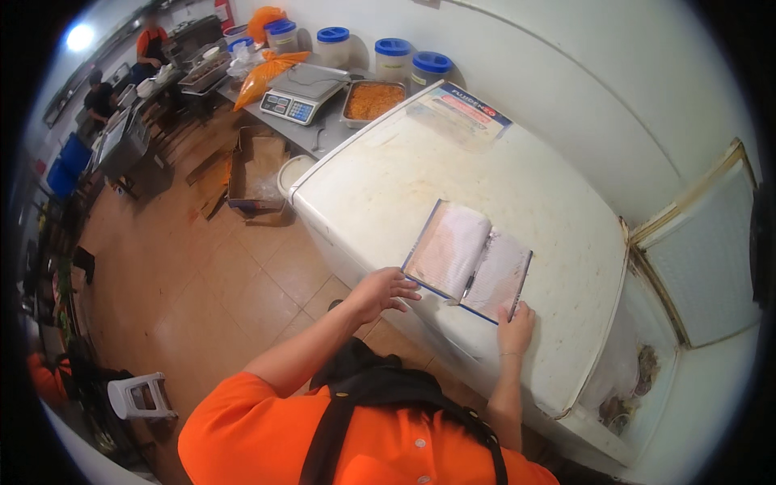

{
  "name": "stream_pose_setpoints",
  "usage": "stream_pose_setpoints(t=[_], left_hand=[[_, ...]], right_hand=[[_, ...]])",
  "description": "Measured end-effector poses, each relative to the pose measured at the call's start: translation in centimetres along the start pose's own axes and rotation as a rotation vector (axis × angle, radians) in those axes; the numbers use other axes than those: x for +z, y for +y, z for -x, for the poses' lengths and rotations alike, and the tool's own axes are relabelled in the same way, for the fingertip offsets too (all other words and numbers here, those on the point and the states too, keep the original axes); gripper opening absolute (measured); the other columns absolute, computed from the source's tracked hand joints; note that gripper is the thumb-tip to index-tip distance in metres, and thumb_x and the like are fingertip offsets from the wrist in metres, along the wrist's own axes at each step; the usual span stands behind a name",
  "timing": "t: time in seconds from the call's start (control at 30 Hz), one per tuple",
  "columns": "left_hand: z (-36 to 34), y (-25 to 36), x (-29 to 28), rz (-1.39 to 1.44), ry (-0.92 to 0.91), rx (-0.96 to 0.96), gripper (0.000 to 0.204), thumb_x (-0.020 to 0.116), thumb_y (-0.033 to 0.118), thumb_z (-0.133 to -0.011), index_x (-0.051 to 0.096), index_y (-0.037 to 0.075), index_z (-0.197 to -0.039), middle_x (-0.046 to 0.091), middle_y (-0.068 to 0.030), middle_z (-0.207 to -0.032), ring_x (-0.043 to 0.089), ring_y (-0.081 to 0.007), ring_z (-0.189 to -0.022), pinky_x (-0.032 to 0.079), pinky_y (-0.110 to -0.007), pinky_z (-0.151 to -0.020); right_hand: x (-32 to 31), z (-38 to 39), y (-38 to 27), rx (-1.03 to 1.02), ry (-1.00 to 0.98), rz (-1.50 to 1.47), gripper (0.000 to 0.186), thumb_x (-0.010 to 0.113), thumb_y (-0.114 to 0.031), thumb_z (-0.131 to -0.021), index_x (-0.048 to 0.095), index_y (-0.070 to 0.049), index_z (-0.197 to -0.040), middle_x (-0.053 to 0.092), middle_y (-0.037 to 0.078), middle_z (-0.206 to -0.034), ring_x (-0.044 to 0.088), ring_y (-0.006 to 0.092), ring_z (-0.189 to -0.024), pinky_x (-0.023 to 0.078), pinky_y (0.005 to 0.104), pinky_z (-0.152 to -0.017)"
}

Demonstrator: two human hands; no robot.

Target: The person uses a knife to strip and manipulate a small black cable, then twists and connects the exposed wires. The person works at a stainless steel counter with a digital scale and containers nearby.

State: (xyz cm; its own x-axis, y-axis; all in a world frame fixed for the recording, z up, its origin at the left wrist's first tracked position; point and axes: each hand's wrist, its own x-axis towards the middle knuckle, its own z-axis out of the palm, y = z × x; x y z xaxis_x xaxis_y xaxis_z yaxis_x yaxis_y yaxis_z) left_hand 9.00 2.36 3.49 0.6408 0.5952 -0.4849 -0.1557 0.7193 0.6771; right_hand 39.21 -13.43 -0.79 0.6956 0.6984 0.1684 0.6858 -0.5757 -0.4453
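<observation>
Blue-edged, the notebook point(459, 252) lies open on the freezer point(558, 210) just beyond the empty, finger-spread left hand point(383, 293) and the right hand point(516, 328), which touches a corner, grip unclear, seemingly to steady it, and writing would call for lifting the pen point(470, 283).

White wall point(590, 97), brown tiled floor point(202, 283), white stool point(129, 398), bright light point(80, 37)

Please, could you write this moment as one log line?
notebook: open on white surface | pen: along notebook fold | left hand: open, by left edge | right hand: at near right corner
</observation>
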Motion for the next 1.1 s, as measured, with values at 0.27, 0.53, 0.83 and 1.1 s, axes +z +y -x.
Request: stream_pose_setpoints(t=[0.27, 0.53, 0.83, 1.1], left_hand=[[-1.6, 0.8, 1.6, -0.107, 0.132, -0.013, 0.022, 0.043, 0.023, -0.098, 0.056, 0.005, -0.100, 0.065, -0.0097, -0.076, 0.053, -0.0162, -0.054, 0.040, -0.028, -0.051], [0.9, 4.9, 6.4, -0.499, -0.092, 0.210, 0.034, 0.052, 0.022, -0.095, 0.063, 0.008, -0.125, 0.049, -0.0004, -0.060, 0.045, -0.0115, -0.049, 0.038, -0.028, -0.047], [-3.7, -3.1, 7.0, -1.475, -0.344, 0.678, 0.047, 0.055, 0.029, -0.092, 0.053, 0.016, -0.137, 0.067, -0.0190, -0.075, 0.066, -0.0406, -0.072, 0.052, -0.049, -0.069], [2.9, 6.5, -15.3, -0.968, -0.232, 0.311, 0.037, 0.046, 0.015, -0.095, 0.057, 0.008, -0.130, 0.065, -0.0116, -0.070, 0.065, -0.0211, -0.064, 0.053, -0.036, -0.067]], right_hand=[[-2.2, -0.6, -1.7, -0.015, -0.105, -0.041, 0.047, 0.073, -0.028, -0.085, 0.058, 0.002, -0.117, 0.060, 0.018, -0.111, 0.059, 0.0332, -0.102, 0.048, 0.0419, -0.088], [0.5, -2.3, 4.3, -0.194, -0.039, -0.060, 0.042, 0.072, -0.022, -0.086, 0.059, 0.002, -0.119, 0.063, 0.009, -0.084, 0.062, 0.0228, -0.075, 0.050, 0.0343, -0.066], [-2.4, -3.8, 5.2, 0.323, -0.259, -0.940, 0.027, 0.050, -0.008, -0.099, 0.057, 0.002, -0.123, 0.067, 0.010, -0.088, 0.060, 0.0134, -0.064, 0.045, 0.0252, -0.049], [-5.5, -4.7, -0.5, 0.145, 0.327, -0.313, 0.017, 0.051, -0.007, -0.099, 0.065, 0.000, -0.103, 0.066, 0.007, -0.083, 0.057, 0.0109, -0.062, 0.049, 0.0241, -0.054]])
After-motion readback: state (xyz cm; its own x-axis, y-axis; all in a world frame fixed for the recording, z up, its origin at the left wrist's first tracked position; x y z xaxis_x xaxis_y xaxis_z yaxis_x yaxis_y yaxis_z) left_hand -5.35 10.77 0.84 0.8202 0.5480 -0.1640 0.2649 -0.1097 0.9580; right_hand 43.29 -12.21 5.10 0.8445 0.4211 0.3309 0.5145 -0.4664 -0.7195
